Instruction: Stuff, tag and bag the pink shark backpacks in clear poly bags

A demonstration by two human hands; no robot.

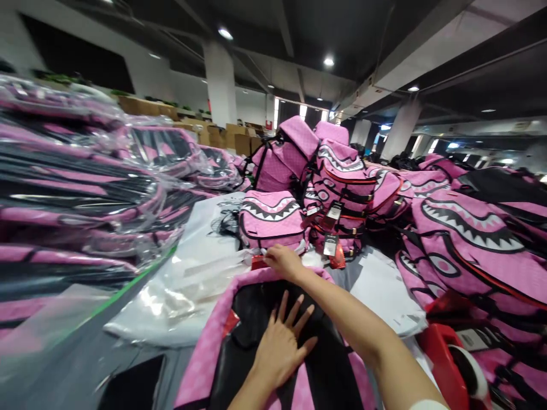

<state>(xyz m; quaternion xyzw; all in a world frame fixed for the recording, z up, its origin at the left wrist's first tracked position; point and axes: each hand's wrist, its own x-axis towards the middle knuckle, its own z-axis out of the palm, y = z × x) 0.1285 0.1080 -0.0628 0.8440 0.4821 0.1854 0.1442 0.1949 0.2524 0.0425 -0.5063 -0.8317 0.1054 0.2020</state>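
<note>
A pink and black backpack (226,302) lies right in front of me, its black padded side facing up. My left hand (280,344) rests on that padding, palm down with fingers spread. Past the backpack's top edge, my right hand (282,262) reaches across with its fingers curled together; what they pinch, if anything, is hidden. Just beside those fingers shows a red tag (258,262). Behind it stands a small pink bag (273,213) with a toothed-mouth print. Clear plastic bags (171,302) are spread flat to the left of the backpack.
Plastic-wrapped pink bags (77,193) are piled high on the left. More shark-mouth backpacks (478,239) are stacked at right, near a red tape dispenser (444,364). White sheets (384,290) lie right of centre. A dark flat object (134,384) sits at the lower left.
</note>
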